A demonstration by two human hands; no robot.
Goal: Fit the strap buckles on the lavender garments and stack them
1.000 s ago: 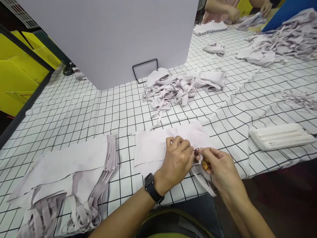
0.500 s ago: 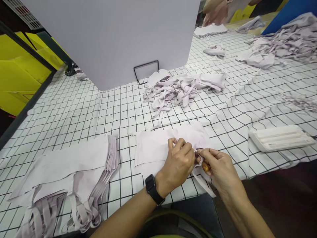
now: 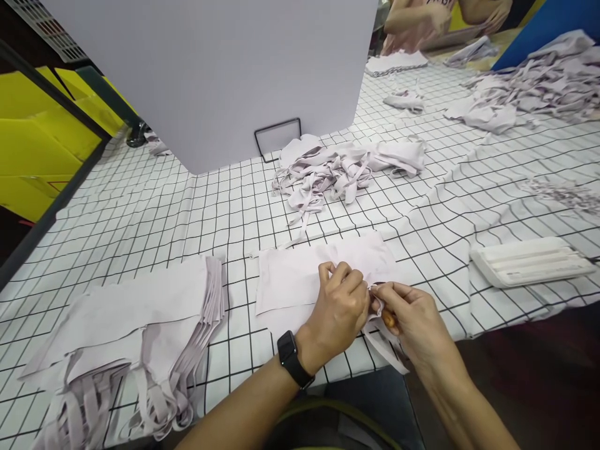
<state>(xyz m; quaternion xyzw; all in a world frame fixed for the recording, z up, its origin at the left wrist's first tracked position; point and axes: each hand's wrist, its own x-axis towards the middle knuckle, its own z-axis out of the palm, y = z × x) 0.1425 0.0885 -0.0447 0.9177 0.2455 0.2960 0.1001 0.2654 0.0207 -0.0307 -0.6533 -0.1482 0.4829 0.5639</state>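
Note:
A flat, pale lilac fabric piece [image 3: 290,275] with a loose strap [image 3: 387,353] lies on the grid-patterned cloth in front of me. My left hand [image 3: 340,306], with a black watch on the wrist, is closed on its right-hand part. Close beside it, my right hand [image 3: 412,312] pinches the fabric's edge at the strap end. Partly hidden under its fingers is a small tool with a shiny amber handle [image 3: 390,317]; its working end does not show clearly. To the left lies a neat stack of matching fabric pieces [image 3: 140,294], straps hanging toward me.
A loose heap of strapped fabric pieces [image 3: 347,165] lies beyond my hands, by a grey panel [image 3: 225,75] and its black wire stand [image 3: 278,139]. At right are a white plastic case [image 3: 532,262], thread scraps [image 3: 569,195] and a bigger fabric heap [image 3: 539,87]. Another person's arms [image 3: 417,19] show behind.
My hands keep nearly the same position on the fabric. The view has shifted slightly, and more of the other person's arms and hands shows at the back.

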